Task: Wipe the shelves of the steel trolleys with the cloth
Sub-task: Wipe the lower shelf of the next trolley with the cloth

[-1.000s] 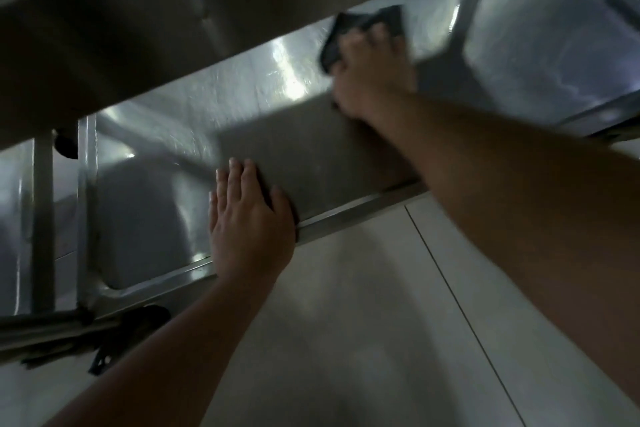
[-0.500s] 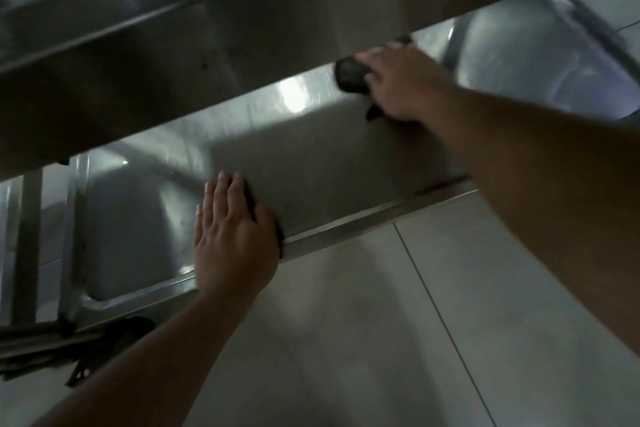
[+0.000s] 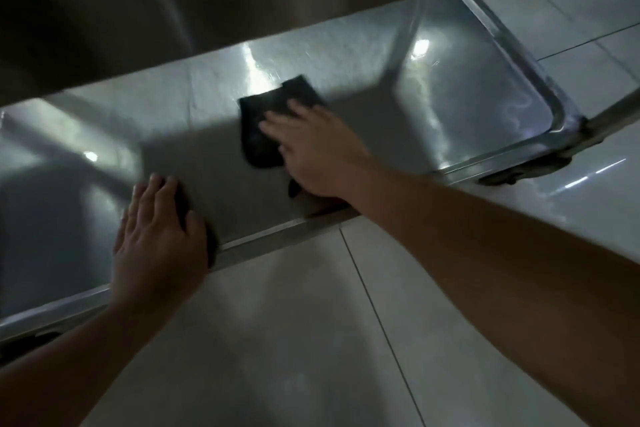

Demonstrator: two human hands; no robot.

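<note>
Head view, looking down under an upper shelf [image 3: 173, 3] onto the lower shelf [image 3: 450, 87] of a steel trolley standing on a tiled floor [image 3: 311, 340]. The right hand [image 3: 322, 149] lies flat, fingers straight and spread, pressing one dark cloth [image 3: 266, 128] against the lower shelf at about the middle of its visible length; the cloth touches the steel and shows partly beyond the fingertips, the rest being under the palm. The left hand [image 3: 159, 239] is released and holds nothing: it rests palm down on the shelf near the front rim [image 3: 277, 232], apparently as a brace. Progress, as a judgement: wiping of this shelf is in hand, not finished. The steel to the right of the cloth carries bright glare and faint streaks, which may be moisture left by a pass, though this cannot be told for certain; the darker, shaded left part of the shelf gives no sign either way. The upper shelf is seen only from below, so whether its top has been wiped cannot be told, and the task speaks of trolleys in the plural, so more probably remains. Count: two hands, both bare; one cloth; two shelves in view, one above the other; one trolley plainly in view; one rounded shelf corner at the right with a castor [image 3: 526, 170] beneath it, and a second dark fitting at the lower left edge, too dim to name.
</note>
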